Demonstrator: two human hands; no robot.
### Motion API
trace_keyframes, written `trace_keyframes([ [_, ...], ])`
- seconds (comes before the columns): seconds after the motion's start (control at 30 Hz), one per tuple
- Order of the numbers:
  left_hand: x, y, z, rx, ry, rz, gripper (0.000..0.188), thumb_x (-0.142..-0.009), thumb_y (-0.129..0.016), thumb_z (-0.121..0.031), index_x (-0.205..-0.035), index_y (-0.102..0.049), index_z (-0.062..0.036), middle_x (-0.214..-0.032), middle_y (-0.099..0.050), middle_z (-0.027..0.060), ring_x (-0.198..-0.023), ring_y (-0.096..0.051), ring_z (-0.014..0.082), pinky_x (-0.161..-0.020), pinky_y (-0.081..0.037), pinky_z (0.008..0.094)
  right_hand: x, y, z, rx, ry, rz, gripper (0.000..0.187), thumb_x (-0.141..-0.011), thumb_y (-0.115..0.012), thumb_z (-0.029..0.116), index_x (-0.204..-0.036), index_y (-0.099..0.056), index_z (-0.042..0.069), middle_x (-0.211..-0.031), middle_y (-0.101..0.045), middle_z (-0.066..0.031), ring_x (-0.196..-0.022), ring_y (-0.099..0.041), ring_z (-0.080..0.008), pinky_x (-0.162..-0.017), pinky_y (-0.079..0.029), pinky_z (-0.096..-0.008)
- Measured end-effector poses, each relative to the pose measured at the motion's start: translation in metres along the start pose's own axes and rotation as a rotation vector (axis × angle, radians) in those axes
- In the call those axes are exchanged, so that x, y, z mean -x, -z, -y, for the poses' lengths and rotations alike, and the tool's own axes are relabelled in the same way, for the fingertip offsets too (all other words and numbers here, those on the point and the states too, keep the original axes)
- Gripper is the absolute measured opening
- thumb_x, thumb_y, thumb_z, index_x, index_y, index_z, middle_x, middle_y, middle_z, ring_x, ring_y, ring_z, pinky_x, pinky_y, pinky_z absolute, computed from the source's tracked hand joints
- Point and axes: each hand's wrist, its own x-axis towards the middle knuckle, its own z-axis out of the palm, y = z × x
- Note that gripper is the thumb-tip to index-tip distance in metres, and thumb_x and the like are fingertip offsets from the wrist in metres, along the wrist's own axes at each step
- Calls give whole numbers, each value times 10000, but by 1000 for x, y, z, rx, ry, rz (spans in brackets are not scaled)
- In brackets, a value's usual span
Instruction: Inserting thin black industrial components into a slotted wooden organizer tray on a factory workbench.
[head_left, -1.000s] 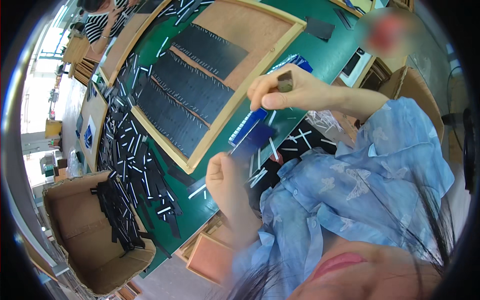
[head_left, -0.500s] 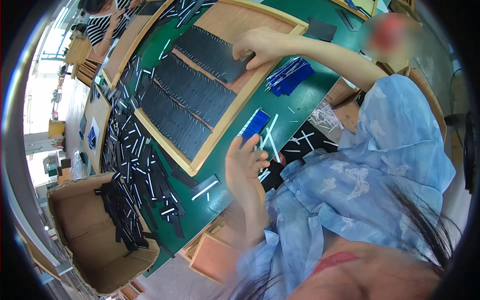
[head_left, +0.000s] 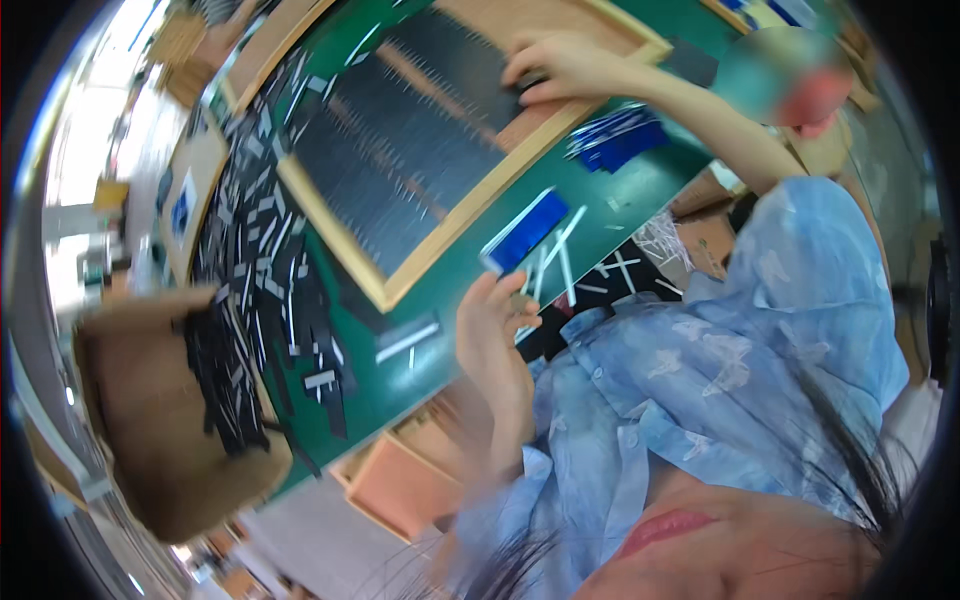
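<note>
My right hand (head_left: 565,68) reaches over the wooden-framed tray (head_left: 462,226), its fingers closed on a small dark piece (head_left: 531,79). Rows of flat black pieces (head_left: 395,120) lie in the tray, with thin pale ends showing along the bare wood strips between rows. Near the table's front edge hovers my left hand (head_left: 494,335), palm turned up, its fingers loosely curled and apart. Beside its fingertips lies a blue piece with a white edge (head_left: 530,230), along with crossed white strips (head_left: 566,262). Motion smears much of the picture.
A heap of black and white strips (head_left: 265,270) covers the green table (head_left: 385,385) left of the tray. An open cardboard box (head_left: 140,400) with more black strips stands at the left. Blue pieces (head_left: 625,145) are piled right of the tray. Another person (head_left: 225,25) is across the table.
The view has shifted, so the tray appears higher and further right. My right hand stays over the tray's right side; my left hand stays by the blue piece, fingers slightly more curled.
</note>
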Motion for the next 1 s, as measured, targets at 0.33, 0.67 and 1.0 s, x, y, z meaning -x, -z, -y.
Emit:
trace_keyframes([
  [0.33, -12, 202, -20, -1398, -513, -897, 368, -838, -650, -218, -1116, -574, 11, -1195, -544, 193, -1168, -442, 354, -968, -370, 452, 56, 30, 56, -369, -112, -206, 132, -826, -575, -22, -786, -467, 42, -1021, -484, -54, -882, -473, -109, -783, -380, -215],
  [0.67, -43, 231, -45, -1419, -148, -765, 937, -677, -755, -426, -1370, -307, 19, -1303, -476, 225, -1309, -202, 455, -1068, -175, 517, 84, 53, 89, -467, -159, -289, 247, -866, -541, -56, -720, -383, 64, -1067, -459, -80, -859, -389, -70, -748, -311, -171],
  [1.0, -24, 71, -75, -1204, -964, -254, 1090, -570, -852, -165, -1405, -178, 29, -1344, -402, 198, -1248, -345, 424, -1038, -233, 544, 24, 49, 169, -676, -282, 81, 331, -742, -719, 135, -1001, -537, 40, -979, -558, -22, -816, -533, -82, -726, -447, -224],
])
